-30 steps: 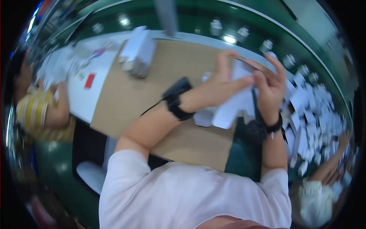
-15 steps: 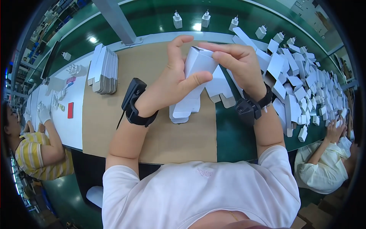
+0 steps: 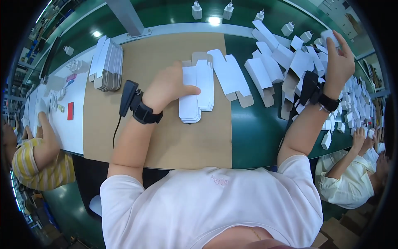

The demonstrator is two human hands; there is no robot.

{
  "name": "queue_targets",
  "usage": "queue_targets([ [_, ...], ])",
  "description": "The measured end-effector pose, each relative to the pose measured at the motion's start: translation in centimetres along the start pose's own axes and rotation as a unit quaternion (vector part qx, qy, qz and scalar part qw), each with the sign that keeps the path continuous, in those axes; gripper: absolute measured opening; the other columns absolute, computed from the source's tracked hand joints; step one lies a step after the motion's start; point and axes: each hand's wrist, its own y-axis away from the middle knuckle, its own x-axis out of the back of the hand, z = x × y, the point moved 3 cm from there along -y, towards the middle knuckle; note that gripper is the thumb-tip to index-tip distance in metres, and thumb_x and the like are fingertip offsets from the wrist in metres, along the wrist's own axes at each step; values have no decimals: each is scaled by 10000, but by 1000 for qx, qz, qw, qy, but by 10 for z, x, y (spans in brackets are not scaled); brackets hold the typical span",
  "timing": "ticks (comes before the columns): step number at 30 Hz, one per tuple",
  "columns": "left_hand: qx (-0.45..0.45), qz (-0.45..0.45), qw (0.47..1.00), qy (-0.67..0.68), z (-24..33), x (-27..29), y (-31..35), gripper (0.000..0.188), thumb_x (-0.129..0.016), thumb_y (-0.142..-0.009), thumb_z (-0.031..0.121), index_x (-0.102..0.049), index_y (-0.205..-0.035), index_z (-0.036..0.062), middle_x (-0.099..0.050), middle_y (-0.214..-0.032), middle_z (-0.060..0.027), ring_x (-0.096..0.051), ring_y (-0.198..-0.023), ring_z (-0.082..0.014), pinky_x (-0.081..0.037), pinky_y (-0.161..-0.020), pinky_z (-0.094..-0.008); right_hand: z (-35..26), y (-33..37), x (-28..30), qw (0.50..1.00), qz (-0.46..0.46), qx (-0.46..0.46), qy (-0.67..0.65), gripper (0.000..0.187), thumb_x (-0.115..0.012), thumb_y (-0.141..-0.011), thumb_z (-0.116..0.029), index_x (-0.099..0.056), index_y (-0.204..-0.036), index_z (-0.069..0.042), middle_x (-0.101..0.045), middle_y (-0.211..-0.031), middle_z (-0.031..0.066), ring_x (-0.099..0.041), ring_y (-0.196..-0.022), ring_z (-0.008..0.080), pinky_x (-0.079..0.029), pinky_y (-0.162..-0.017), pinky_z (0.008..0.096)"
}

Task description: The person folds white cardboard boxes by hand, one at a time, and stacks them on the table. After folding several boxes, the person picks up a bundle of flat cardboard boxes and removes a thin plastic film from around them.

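On the brown board, a stack of flat white carton blanks [image 3: 205, 93] lies in front of me. My left hand [image 3: 163, 85] is at its left side, the thumb stretched out over the top blank and the fingers apart from it, partly hidden. Far to the right, my right hand [image 3: 340, 62] is raised above the heap of white boxes. Its fingertips and thumb close round a small white block-shaped thing [image 3: 328, 38], whose kind is not clear. To the right of the stack lies another flat white carton blank [image 3: 232, 76].
Upright flat cartons [image 3: 105, 62] stand at the left. White plug adapters [image 3: 228, 11] line the far side. A heap of white boxes [image 3: 306, 62] covers the right. A red card [image 3: 70, 111] lies leftward. Co-workers sit on both sides, one in yellow stripes [image 3: 37, 164].
Both hands have parted from the white box they held together. My left hand has moved down-left to the blanks; my right hand has swung far right over the heap.
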Motion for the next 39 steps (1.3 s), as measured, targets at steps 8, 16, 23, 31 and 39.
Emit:
queue_targets([
  [8,-97,91,988,80,-12,3,2,632,-741,-607,95,-446,-1142,-66,-590,-985,-215,-591,-908,-318,-479,-774,-361,-56,42,-54,954,-140,82,-252,174,-656,-756,-165,-666,-917,-98,-655,-767,52,-603,-654,145,-474,-601,263],
  [16,-97,205,922,315,74,33,12,154,-674,-777,98,-560,-779,-6,-536,-657,-9,-470,-577,-51,-393,-533,-184,-128,100,-63,857,-330,6,-396,376,-619,-793,-284,-577,-1091,-58,-618,-946,175,-607,-759,321,-485,-680,326],
  [23,-187,291,909,234,82,20,12,151,-625,-818,92,-507,-768,12,-492,-683,-12,-471,-638,-78,-396,-581,-210,-128,101,-68,756,-380,-158,-509,377,-659,-789,-310,-576,-1024,-28,-621,-904,95,-602,-763,156,-480,-687,278],
  [31,-217,121,880,405,69,2,-4,375,-635,-823,108,-335,-1040,45,-445,-947,-42,-469,-778,-123,-400,-694,-254,-121,95,-66,777,-356,-120,-505,301,-729,-689,-208,-472,-683,-51,-450,-624,-23,-425,-581,41,-354,-508,200],
  [39,-269,157,868,387,61,9,-3,501,-491,-909,214,-233,-1310,59,-381,-1197,-86,-440,-1039,-161,-391,-843,-298,-138,106,-67,612,-322,-242,-680,262,-685,-780,-163,-511,-924,-32,-599,-939,61,-547,-744,64,-437,-527,192],
])
